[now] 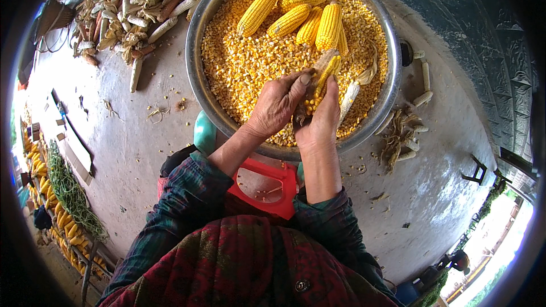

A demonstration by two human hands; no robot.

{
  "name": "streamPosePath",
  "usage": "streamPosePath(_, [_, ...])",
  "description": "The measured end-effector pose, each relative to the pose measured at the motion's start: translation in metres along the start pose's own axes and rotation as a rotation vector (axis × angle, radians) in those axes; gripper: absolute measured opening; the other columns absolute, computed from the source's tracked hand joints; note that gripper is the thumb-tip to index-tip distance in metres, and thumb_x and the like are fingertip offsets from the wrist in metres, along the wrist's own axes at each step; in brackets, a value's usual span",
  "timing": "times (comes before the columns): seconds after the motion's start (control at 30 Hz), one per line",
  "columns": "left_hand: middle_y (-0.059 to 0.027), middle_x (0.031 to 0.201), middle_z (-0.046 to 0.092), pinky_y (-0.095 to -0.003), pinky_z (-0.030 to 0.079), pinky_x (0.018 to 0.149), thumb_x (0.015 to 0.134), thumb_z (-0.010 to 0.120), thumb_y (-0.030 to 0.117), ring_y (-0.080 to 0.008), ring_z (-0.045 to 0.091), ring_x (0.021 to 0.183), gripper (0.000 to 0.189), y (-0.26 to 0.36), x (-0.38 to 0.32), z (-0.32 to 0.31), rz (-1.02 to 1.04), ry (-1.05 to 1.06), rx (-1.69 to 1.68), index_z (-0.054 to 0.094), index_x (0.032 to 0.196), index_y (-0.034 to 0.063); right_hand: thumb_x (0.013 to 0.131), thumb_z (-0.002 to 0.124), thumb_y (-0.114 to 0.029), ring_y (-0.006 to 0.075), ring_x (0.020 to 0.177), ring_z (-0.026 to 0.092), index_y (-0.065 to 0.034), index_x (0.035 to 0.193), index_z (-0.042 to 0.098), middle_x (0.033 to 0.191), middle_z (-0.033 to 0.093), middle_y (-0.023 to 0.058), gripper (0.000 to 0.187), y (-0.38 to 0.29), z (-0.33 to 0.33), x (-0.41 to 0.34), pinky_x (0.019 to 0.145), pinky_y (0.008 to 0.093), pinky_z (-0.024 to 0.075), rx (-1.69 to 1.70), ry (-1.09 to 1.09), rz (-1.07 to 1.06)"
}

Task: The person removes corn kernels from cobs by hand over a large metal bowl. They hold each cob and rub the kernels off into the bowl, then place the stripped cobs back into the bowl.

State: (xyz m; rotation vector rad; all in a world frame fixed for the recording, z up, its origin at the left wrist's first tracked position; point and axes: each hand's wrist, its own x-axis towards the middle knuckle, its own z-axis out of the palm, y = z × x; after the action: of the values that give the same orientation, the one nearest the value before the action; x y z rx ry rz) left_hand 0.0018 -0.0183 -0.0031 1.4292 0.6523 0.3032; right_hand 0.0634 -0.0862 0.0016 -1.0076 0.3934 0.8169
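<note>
Over a wide metal basin, both hands grip a partly shelled corn cob. Rows of yellow kernels cling to one side of it, while another side looks bare and brownish. My left hand presses its thumb against the cob from the left. My right hand wraps the cob from the right and below. Loose corn kernels fill the basin under my hands. Several full ears of corn lie on the kernels at the far side. Beside my right hand rests a stripped pale cob with husk attached.
A heap of bare cobs and husks lies on the floor at upper left. More cobs and dry husks lie right of the basin. A red plastic piece with an opening is between my forearms. Corn ears line the far left.
</note>
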Motion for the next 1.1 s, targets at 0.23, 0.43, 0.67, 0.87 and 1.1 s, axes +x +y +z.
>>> streamPosePath(0.23, [-0.016,0.112,0.064,-0.0295,0.047,0.088,0.087,0.066,0.042,-0.0147,0.059,0.102,0.072,0.006,0.0,-0.015,0.077,-0.21,-0.062,0.045,0.131,-0.0106,0.097,0.041,-0.047,0.0248,0.102,0.059,-0.0097,0.124,0.05,0.113,0.058,0.0087,0.047,0.0,-0.007,0.004,0.089,0.0415,0.0496,0.1,-0.088,0.056])
streamPosePath(0.43, [-0.02,0.1,0.067,-0.032,0.049,0.08,0.096,0.054,0.034,-0.018,0.064,0.092,0.056,0.009,-0.003,-0.014,0.114,-0.167,0.357,0.044,0.134,-0.0048,0.097,0.042,-0.049,0.0233,0.107,0.056,-0.01,0.129,0.045,0.116,0.056,0.007,0.051,0.002,-0.011,0.007,0.091,0.0392,0.0486,0.088,-0.123,0.133])
streamPosePath(0.67, [-0.0201,0.082,0.065,-0.0369,0.05,0.07,0.097,0.049,0.031,-0.0291,0.066,0.076,0.043,0.005,-0.004,-0.006,0.021,0.027,0.159,0.054,0.121,-0.0042,0.096,0.046,-0.045,0.0195,0.102,0.059,-0.0124,0.124,0.052,0.111,0.06,0.0026,0.043,0.002,0.004,-0.005,0.086,0.0349,0.0495,-0.017,0.026,0.005])
streamPosePath(0.87, [-0.0172,0.1,0.066,-0.0311,0.049,0.082,0.087,0.061,0.052,-0.0187,0.062,0.093,0.073,0.006,0.0,-0.006,-0.096,-0.041,-0.151,0.05,0.126,-0.0086,0.093,0.05,-0.048,0.0181,0.1,0.059,-0.0126,0.127,0.051,0.11,0.06,0.0032,0.049,-0.008,0.011,-0.006,0.084,0.0325,0.0497,-0.135,0.034,0.069])
streamPosePath(1.1, [-0.0235,0.088,0.065,-0.0389,0.05,0.073,0.095,0.051,0.042,-0.0357,0.065,0.083,0.052,0.002,-0.003,-0.007,0.033,0.004,0.222,0.055,0.117,-0.0047,0.093,0.051,-0.047,0.0183,0.1,0.059,-0.012,0.128,0.05,0.11,0.06,0.0034,0.05,-0.005,0.01,-0.007,0.085,0.0322,0.0496,-0.102,0.049,0.032])
